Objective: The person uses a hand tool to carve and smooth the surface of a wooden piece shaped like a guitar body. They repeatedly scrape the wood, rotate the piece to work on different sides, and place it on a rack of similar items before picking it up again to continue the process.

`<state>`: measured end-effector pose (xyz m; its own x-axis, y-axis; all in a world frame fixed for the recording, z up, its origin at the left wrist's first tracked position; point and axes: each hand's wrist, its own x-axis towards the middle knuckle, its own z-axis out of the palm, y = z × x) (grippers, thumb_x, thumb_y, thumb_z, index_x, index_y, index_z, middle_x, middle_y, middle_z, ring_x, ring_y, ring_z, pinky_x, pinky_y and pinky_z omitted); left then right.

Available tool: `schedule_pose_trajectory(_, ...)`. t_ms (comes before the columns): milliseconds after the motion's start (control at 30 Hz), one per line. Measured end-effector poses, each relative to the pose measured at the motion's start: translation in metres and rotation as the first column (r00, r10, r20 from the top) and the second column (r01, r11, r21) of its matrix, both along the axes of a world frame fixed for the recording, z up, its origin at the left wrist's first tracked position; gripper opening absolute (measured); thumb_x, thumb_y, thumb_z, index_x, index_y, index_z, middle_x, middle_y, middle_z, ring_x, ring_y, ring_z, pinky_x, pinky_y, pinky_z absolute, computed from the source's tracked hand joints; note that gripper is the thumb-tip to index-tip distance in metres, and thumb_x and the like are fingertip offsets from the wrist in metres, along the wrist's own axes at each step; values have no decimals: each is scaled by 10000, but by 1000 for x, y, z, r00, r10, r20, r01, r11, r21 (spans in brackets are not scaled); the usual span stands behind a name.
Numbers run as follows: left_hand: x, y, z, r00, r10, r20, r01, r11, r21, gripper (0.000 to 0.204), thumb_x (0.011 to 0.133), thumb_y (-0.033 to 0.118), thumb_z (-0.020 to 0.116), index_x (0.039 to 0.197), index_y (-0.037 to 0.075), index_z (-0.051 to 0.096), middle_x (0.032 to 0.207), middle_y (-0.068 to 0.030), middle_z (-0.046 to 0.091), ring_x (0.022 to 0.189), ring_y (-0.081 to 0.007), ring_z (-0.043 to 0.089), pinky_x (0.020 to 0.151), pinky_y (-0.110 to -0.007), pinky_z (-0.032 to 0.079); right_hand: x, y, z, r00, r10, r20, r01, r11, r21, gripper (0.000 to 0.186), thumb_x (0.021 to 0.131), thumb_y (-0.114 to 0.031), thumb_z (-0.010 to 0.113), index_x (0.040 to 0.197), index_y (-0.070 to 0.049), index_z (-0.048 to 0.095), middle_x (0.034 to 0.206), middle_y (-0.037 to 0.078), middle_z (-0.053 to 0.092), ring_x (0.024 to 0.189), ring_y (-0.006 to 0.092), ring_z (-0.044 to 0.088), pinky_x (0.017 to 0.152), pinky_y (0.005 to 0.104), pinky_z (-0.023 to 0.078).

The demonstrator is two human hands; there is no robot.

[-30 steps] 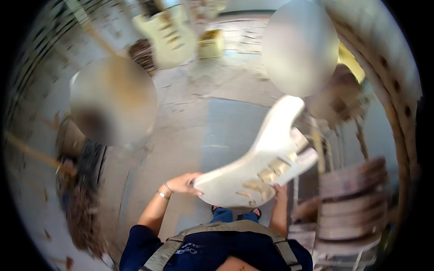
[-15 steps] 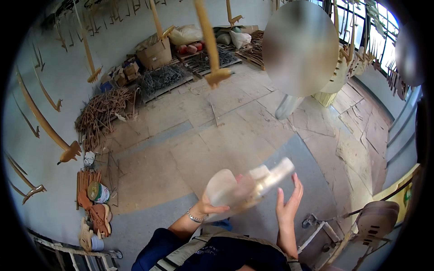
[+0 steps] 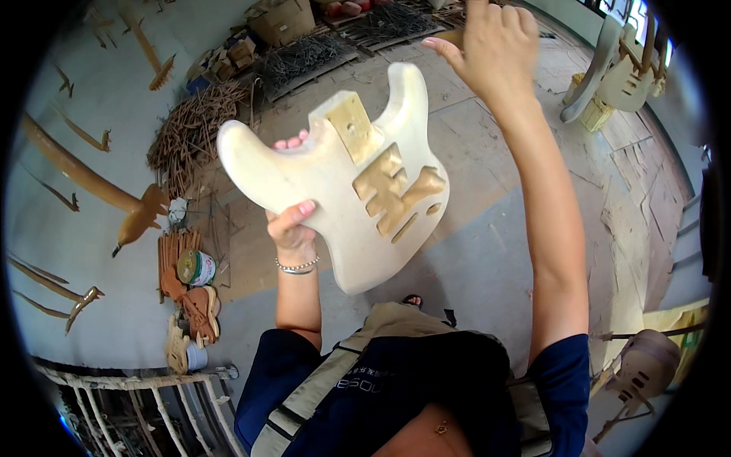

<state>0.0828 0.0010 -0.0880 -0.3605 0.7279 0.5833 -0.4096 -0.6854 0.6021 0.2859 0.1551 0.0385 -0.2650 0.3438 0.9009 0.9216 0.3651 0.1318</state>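
A pale, unfinished electric guitar body (image 3: 320,179) with two horns and routed cavities is tilted up in front of me. My left hand (image 3: 293,225) grips it at one edge by the horn, thumb on the front face and fingertips showing behind. High at the upper right, my right hand (image 3: 499,53) is raised with its fingers curled and thumb stretched sideways. It closes around a brown hanging hook (image 3: 451,36), whose dark tip sticks out past the hand; most of the hook is hidden. The guitar body is apart from the hook.
More yellow-brown hooks (image 3: 137,209) hang at the left. Piles of rusty rods (image 3: 198,137), a cardboard box (image 3: 282,21) and a paint can (image 3: 196,266) line the wall. A pale railing (image 3: 152,388) stands lower left. Other guitar bodies (image 3: 628,84) hang at the right.
The guitar body has risen and turned its front face toward me in my left hand. My right hand has gone from beside it up to the hanging hook. My view has shifted downward.
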Motion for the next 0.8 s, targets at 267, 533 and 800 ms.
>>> schedule_pose_trajectory(267,11,41,43,994,-91,-58,97,991,94,784,494,114,602,1241,37,376,1178,-124,451,1265,-342,309,1064,-498,258,43,-85,-3,157,675,-721,-943,318,93,757,709,-263,637,1329,24,312,740,37,530,696,155,533,1015,365,293)
schedule_pose_trajectory(533,46,77,85,947,-241,-212,285,935,211,804,481,141,630,1239,21,392,1163,-129,461,1230,-374,347,1053,-533,238,75,-90,5,-253,572,-780,-962,-233,141,742,704,-128,572,1347,65,255,659,-9,494,754,156,540,1033,368,242)
schedule_pose_trajectory(800,68,101,108,869,-319,-380,460,802,380,822,504,163,667,1255,22,365,1151,-130,464,1205,-353,381,1046,-539,245,89,-83,11,-156,563,-812,-985,-146,87,710,764,-150,582,1359,38,243,707,2,502,818,151,546,1039,387,241)
